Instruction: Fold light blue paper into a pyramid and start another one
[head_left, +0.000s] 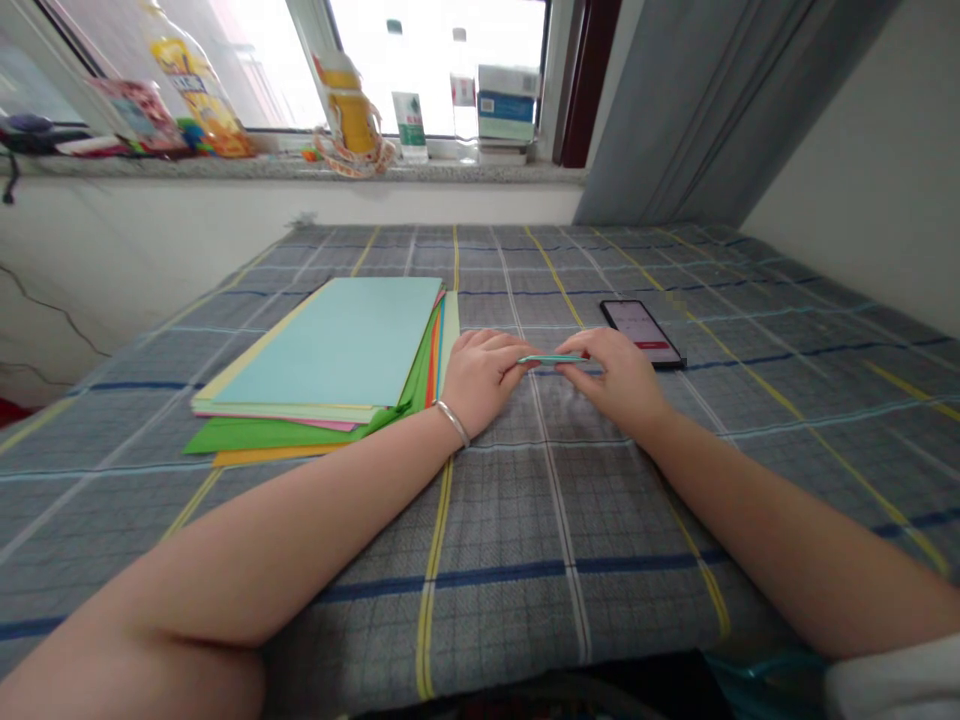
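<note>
My left hand [487,375] and my right hand [611,375] meet over the middle of the checked cloth. Between their fingertips they pinch a thin, narrow piece of folded teal paper [553,358], seen nearly edge-on. The fingers cover both of its ends. A silver bangle [453,423] circles my left wrist. Close by my left hand lies a stack of coloured paper [337,340], with a light blue sheet on top and green, orange, yellow and pink edges showing below. Just beyond my right hand is a phone [645,335] with its screen lit.
A grey checked cloth [495,520] covers the table. Behind it, the windowsill [262,172] holds a yellow drink bottle [199,85], a yellow cup [351,110], a white-and-green tube [409,125], a clear bottle [463,100] and boxes [508,105]. A grey curtain [675,110] hangs at right.
</note>
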